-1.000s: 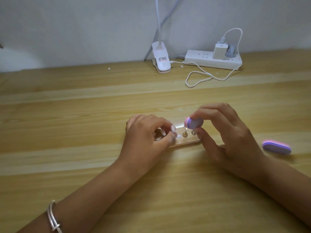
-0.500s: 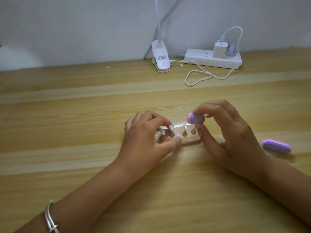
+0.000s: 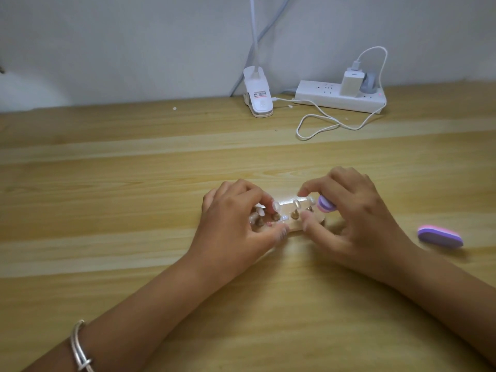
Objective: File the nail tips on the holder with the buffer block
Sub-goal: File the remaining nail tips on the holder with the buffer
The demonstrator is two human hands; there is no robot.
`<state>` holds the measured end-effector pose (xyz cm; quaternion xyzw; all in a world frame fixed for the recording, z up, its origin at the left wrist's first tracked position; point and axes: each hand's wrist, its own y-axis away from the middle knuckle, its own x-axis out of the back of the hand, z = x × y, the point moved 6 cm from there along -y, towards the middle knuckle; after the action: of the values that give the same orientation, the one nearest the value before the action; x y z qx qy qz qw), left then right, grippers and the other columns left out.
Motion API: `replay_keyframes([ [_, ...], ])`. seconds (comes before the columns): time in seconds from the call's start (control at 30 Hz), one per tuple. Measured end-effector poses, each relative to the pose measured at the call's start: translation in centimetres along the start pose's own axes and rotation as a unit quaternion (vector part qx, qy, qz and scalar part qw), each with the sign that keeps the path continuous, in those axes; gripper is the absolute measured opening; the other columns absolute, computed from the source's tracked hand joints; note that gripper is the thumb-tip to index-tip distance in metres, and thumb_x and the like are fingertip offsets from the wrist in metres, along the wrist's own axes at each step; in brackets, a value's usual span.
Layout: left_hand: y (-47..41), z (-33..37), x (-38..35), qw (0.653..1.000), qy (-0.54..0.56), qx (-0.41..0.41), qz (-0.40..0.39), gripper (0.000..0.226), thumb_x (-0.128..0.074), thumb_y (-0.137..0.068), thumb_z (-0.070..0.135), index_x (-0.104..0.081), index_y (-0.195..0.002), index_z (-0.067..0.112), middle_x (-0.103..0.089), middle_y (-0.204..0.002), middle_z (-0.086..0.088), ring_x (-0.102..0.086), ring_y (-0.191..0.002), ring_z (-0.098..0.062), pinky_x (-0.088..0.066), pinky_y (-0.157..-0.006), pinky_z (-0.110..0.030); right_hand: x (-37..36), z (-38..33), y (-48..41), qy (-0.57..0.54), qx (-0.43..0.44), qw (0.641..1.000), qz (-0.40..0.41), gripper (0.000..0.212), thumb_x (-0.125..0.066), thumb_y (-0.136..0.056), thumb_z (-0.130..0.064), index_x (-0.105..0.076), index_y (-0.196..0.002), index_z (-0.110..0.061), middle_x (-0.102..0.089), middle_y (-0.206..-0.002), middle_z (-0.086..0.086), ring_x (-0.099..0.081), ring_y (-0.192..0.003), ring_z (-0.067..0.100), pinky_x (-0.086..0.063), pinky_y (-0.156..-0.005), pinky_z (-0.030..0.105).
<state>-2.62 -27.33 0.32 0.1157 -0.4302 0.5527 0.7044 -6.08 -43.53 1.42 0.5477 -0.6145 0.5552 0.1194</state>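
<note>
**Head view: filing at the right end of the holder.** The left hand (image 3: pixel 236 226) steadies the holder (image 3: pixel 292 227). Its grip is curled round the holder's left end, with the thumb on the near edge and the fingers over the far side. The right hand (image 3: pixel 357 218) pinches the buffer block (image 3: pixel 326 204) (a small lilac-and-pink pad). The block sits at the holder's right end, just beside the rightmost of the nail tips (image 3: pixel 296 203), which stand upright on small posts. Motion blur hides whether block and tip are touching.

**Technique, as judged.** The step in hand is filing a single tip.
- Short, light strokes with the block face laid flat to the tip's free edge seem best.
- The left hand should press the holder down onto the bench (image 3: pixel 134 183) so the posts do not rock.
- The left fingers lie close among the neighbouring tips and should stay clear of the one being worked.

**Edges and room.** The holder lies mid-bench, well apart from the far edge at the wall; the near edge is out of view.
- Bare wood opens to the left and in front.
- A second buffer block (image 3: pixel 440 236) lies to the right, apart from the right hand, and could be nudged by a wide sweep.
- The lamp clamp (image 3: pixel 257 99), power strip (image 3: pixel 335 99) and looped cable (image 3: pixel 322 127) sit by the wall, well apart from the work.
</note>
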Motion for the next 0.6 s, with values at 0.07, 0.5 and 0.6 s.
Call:
replay_keyframes([
  [0.07,0.0,0.0,0.0,1.000,-0.001,-0.001,-0.001,0.021,-0.068,-0.067,0.051,-0.057,-0.081,0.039,-0.056,-0.091,0.017,-0.047,-0.092,-0.001,-0.029,-0.098,-0.031,-0.3,0.1,-0.1,0.020,0.010,1.000,-0.001,0.032,-0.056,-0.086,-0.037,-0.073,-0.100,-0.013,-0.043,-0.083,-0.008,-0.043,-0.082,0.013,-0.032,-0.077,0.033],
  [0.5,0.4,1.1,0.7,0.998,0.028,-0.057,0.016,0.034,-0.070,-0.074,0.046,-0.064,-0.104,0.030,-0.056,-0.108,0.018,-0.049,-0.105,-0.005,-0.036,-0.100,-0.036,1.4,0.3,0.3,-0.120,-0.014,0.992,0.028,0.017,-0.074,-0.085,-0.021,-0.072,-0.100,-0.015,-0.048,-0.079,-0.009,-0.050,-0.077,0.013,-0.038,-0.076,0.027],
  [0.6,0.8,1.9,1.6,0.992,0.037,-0.102,0.065,0.040,-0.069,-0.077,0.040,-0.067,-0.113,0.024,-0.057,-0.116,0.010,-0.049,-0.110,-0.014,-0.039,-0.098,-0.039,2.0,-0.3,0.2,-0.184,-0.024,0.982,0.035,0.022,-0.078,-0.083,-0.027,-0.071,-0.103,-0.019,-0.048,-0.078,-0.010,-0.052,-0.076,0.014,-0.038,-0.075,0.019],
])
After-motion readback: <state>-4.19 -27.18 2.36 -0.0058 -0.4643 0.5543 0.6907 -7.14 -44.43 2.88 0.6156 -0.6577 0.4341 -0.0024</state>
